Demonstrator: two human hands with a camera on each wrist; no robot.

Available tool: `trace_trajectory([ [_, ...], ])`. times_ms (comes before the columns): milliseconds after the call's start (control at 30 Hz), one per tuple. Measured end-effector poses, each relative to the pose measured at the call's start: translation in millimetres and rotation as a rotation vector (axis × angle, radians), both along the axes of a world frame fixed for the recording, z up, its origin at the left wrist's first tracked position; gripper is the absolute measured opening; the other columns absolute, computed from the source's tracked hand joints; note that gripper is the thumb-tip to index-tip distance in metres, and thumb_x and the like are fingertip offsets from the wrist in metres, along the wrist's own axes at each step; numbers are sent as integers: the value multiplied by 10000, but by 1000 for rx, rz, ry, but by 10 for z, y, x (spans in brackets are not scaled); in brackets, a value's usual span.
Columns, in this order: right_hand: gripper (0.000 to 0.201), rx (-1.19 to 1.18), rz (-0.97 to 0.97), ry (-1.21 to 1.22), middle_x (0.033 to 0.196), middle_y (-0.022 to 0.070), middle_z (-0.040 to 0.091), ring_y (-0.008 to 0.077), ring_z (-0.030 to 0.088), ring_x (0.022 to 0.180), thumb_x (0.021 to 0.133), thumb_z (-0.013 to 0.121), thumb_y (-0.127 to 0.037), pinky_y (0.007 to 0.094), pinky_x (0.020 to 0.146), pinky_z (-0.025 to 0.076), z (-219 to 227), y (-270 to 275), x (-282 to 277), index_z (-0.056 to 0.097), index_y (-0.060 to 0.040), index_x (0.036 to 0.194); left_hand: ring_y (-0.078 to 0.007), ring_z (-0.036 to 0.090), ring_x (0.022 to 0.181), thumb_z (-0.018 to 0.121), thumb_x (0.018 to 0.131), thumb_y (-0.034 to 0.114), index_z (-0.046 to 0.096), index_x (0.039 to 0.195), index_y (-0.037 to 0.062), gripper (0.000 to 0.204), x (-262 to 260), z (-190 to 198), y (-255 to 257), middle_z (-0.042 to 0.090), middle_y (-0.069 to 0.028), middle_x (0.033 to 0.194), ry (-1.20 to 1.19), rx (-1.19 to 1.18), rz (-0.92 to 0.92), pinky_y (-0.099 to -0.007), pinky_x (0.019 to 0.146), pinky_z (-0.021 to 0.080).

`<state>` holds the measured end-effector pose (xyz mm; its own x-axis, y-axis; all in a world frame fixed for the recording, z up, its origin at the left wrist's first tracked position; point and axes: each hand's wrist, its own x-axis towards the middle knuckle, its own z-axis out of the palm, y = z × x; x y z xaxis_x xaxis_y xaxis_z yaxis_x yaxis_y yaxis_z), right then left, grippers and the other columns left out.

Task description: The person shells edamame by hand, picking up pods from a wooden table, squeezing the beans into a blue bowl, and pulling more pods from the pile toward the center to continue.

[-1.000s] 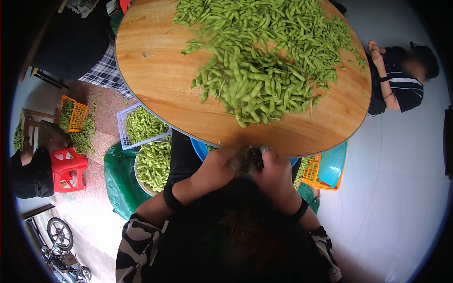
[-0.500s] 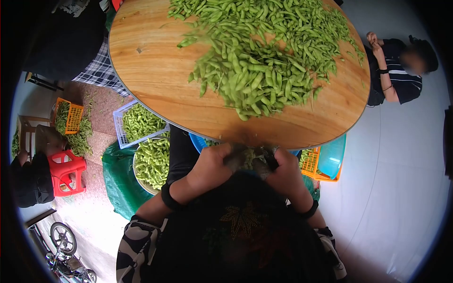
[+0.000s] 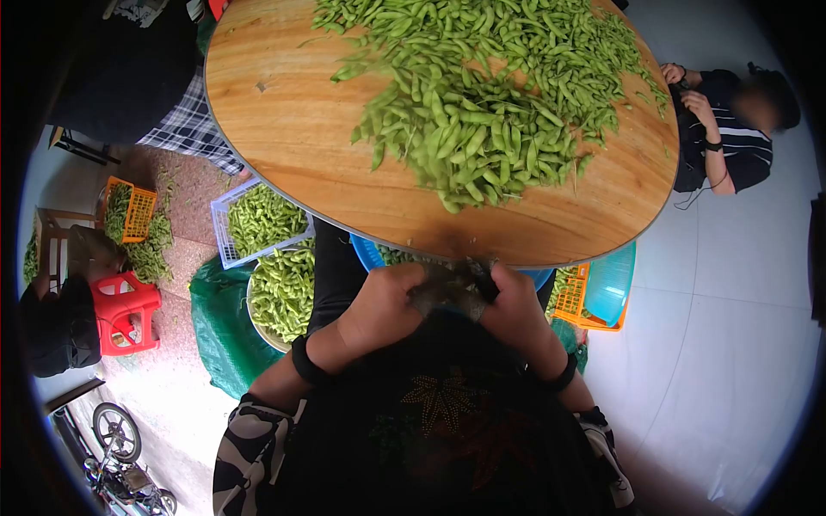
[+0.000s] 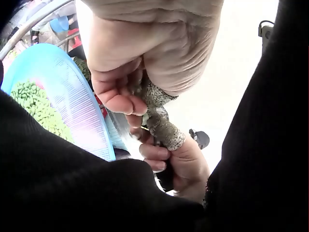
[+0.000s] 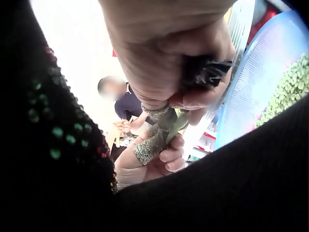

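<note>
Both hands meet at the near edge of the wooden table [image 3: 284, 155], with a heap of green pods [image 3: 482, 138] beyond them. My left hand [image 3: 383, 305] and right hand [image 3: 520, 318] have their thumb tips close together, each thumb wrapped in a grey speckled cover [image 4: 166, 130]. In the right wrist view a green pod [image 5: 178, 125] is pinched between the two hands. The curled fingers of my right hand [image 5: 169, 53] also hold a black thing [image 5: 205, 72], not clear in shape. Curled fingers show on my left hand [image 4: 149, 48] in the left wrist view.
A blue sieve [image 4: 87, 116] with shelled beans [image 4: 38, 106] lies below the hands. Left of my legs are a crate of pods [image 3: 219, 232], a bowl of pods [image 3: 284, 297] and a red stool [image 3: 125, 301]. A person [image 3: 731, 129] sits at the right.
The hands stay together at the table edge, a little apart compared with a second ago. The person at the right has shifted their hands. The head view has moved slightly.
</note>
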<state>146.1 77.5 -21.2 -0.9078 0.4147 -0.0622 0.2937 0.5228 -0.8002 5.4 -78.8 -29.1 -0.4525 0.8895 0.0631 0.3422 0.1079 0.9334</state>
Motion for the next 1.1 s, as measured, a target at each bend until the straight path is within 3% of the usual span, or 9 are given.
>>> trace_trajectory([
  [167, 285, -60, 16, -4, 787, 149, 657, 214, 645, 698, 735, 758, -153, 326, 645, 492, 92, -6, -10, 607, 0, 923, -290, 657, 719, 646, 798, -9, 656, 972, 15, 176, 18, -24, -56, 644, -166, 813, -143, 34, 7, -328, 636, 510],
  [233, 289, 80, -33, -72, 731, 193, 609, 371, 620, 687, 731, 740, -178, 369, 604, 485, 142, 6, -16, 585, 11, 884, -242, 654, 714, 642, 807, -23, 657, 1004, 18, 203, -30, -12, -130, 651, -149, 821, -128, 36, 19, -302, 633, 504],
  [367, 274, 8, 2, -6, 715, 188, 602, 367, 608, 659, 739, 733, -179, 372, 592, 480, 244, 51, -57, 588, 8, 876, -101, 622, 722, 623, 836, -59, 656, 1074, 31, 257, -167, 92, -337, 668, -88, 871, -238, -12, 97, -228, 627, 481],
  [433, 194, -33, 7, 92, 635, 90, 536, 158, 415, 569, 747, 732, -90, 296, 544, 407, 226, 59, -68, 573, 16, 779, -68, 596, 742, 603, 852, -78, 644, 1122, 35, 296, -257, 97, -481, 674, -48, 938, -243, 28, 132, -208, 648, 474],
  [600, 190, 89, 39, 96, 716, 136, 598, 259, 558, 633, 770, 712, -108, 337, 584, 469, 67, 69, -13, 613, 1, 889, -63, 573, 784, 591, 847, -107, 623, 1156, 22, 336, -477, -20, -860, 671, -18, 986, -287, -6, 394, -203, 683, 468],
  [767, 225, 106, -210, 400, 788, 162, 628, 357, 623, 696, 783, 700, -138, 372, 595, 508, -22, 181, -292, 628, -28, 966, -76, 582, 773, 542, 884, -63, 635, 1133, 14, 277, -923, -277, -1299, 683, -26, 938, 26, -109, 694, -216, 668, 472],
  [933, 228, 646, -199, 280, 791, 164, 632, 342, 629, 688, 787, 699, -139, 380, 596, 516, -108, 391, -576, 630, -30, 975, -371, 555, 1132, 697, 761, 39, 566, 1234, 35, 490, -1205, -234, -1416, 540, -212, 1259, 552, -519, 700, -419, 942, 468],
  [1000, 221, 493, -222, 334, 772, 166, 628, 352, 621, 677, 785, 696, -132, 375, 597, 515, -66, 388, -537, 633, -29, 970, -393, 474, 1212, 724, 743, 63, 517, 1288, 49, 583, -1132, -131, -1225, 417, -219, 1377, 896, -527, 714, -442, 993, 428],
  [1100, 194, 229, -261, 408, 743, 118, 652, 254, 639, 636, 787, 694, -87, 310, 601, 511, -73, 398, -378, 643, -19, 962, -374, 580, 1059, 681, 756, 10, 622, 1143, 30, 391, -804, 149, -626, 567, -176, 1215, 811, -161, 610, -415, 903, 490],
])
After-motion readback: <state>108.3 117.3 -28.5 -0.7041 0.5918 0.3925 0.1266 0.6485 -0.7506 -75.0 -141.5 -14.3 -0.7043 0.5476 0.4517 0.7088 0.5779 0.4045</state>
